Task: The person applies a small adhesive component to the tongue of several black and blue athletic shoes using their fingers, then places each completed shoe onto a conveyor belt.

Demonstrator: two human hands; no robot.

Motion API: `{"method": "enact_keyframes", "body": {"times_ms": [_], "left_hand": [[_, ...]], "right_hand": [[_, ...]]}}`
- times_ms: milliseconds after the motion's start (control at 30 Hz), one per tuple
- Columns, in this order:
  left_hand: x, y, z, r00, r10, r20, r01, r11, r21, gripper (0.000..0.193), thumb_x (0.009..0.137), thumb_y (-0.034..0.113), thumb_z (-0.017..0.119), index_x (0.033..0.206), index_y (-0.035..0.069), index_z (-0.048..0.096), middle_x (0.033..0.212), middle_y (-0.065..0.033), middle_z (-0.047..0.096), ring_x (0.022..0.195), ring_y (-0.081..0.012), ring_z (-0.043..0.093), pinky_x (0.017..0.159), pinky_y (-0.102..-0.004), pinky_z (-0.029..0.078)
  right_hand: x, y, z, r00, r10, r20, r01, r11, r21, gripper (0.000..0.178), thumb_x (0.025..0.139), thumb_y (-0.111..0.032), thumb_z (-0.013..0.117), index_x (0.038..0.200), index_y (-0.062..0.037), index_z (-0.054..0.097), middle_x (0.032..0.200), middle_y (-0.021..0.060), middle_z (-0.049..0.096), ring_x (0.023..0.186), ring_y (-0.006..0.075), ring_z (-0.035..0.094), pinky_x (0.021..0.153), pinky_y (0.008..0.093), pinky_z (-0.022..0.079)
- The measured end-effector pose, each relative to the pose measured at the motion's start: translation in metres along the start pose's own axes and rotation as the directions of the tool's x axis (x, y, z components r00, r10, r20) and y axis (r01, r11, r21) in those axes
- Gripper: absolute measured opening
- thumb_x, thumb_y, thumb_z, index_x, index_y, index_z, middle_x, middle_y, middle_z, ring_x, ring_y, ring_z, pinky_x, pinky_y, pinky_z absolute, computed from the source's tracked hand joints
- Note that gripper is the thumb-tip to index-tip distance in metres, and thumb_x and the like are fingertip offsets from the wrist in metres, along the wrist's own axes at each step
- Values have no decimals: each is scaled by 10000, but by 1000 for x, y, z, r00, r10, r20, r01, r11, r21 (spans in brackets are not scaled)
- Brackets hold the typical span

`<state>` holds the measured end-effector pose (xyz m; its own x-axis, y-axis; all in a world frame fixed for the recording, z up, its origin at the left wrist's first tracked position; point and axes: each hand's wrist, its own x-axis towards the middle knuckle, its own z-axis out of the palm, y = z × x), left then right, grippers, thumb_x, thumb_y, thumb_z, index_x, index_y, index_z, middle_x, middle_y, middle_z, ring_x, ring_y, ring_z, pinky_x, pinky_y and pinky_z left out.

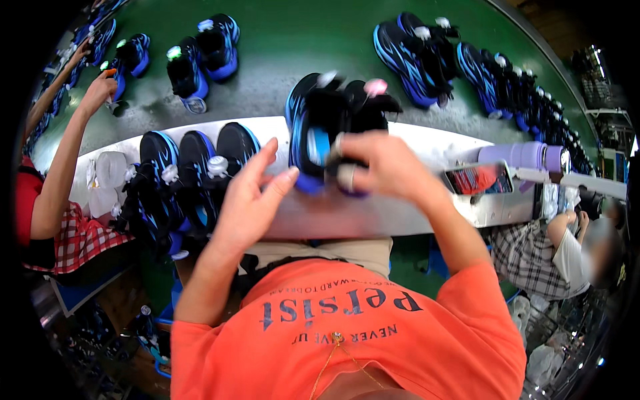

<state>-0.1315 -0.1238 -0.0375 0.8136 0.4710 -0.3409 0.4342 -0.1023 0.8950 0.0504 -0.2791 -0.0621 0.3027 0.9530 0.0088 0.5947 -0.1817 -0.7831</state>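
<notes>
A pair of black and blue sneakers, slightly blurred, stands before me at the edge of the metal ledge: the left sneaker (301, 127) shows a light blue insole, the right sneaker (368, 115) a pink round piece on its laces. My right hand (390, 163) is curled at the right sneaker's heel, thumb and fingers closed on it; pale coverings wrap some fingertips. Its palm side is hidden. Just left of the pair, my left hand (247, 203) hangs open, thumb and fingers apart, holding nothing.
Several sneakers (160, 150) line the ledge (307, 223) at my left. More pairs (410, 60) stand on the green surface (300, 33) beyond. A phone (479, 179) and a purple bottle (513, 157) lie at right. A co-worker's hand (100, 90) reaches in at far left; another person sits right.
</notes>
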Motion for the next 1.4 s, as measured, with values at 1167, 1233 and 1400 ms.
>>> {"method": "enact_keyframes", "body": {"times_ms": [1167, 1233, 1400], "left_hand": [[-31, -21, 72, 993, 70, -93, -50, 979, 199, 276, 851, 262, 656, 801, -9, 650, 644, -64, 586, 595, -117, 522, 581, -279, 432], [-28, -12, 64, 952, -130, 276, 57, 964, 258, 317, 856, 310, 650, 808, -3, 660, 636, -27, 568, 584, -82, 496, 541, -251, 401], [-21, -10, 60, 885, -234, 403, 208, 972, 107, 220, 884, 176, 578, 914, -23, 668, 666, -24, 641, 578, -61, 556, 528, -209, 395]], "right_hand": [[-89, -4, 36, 999, -21, -46, 11, 981, -194, 415, 665, -2, 675, 1043, -94, 529, 878, 131, 572, 825, 337, 599, 673, 417, 488], [-89, -5, 33, 999, -20, -43, 13, 989, -147, 437, 675, 11, 652, 1082, -91, 530, 881, 137, 570, 819, 343, 595, 675, 415, 484], [-97, 1, 31, 989, -71, -131, 73, 997, 13, 421, 763, -48, 634, 1172, -136, 580, 823, 114, 556, 737, 316, 573, 655, 370, 478]]}}
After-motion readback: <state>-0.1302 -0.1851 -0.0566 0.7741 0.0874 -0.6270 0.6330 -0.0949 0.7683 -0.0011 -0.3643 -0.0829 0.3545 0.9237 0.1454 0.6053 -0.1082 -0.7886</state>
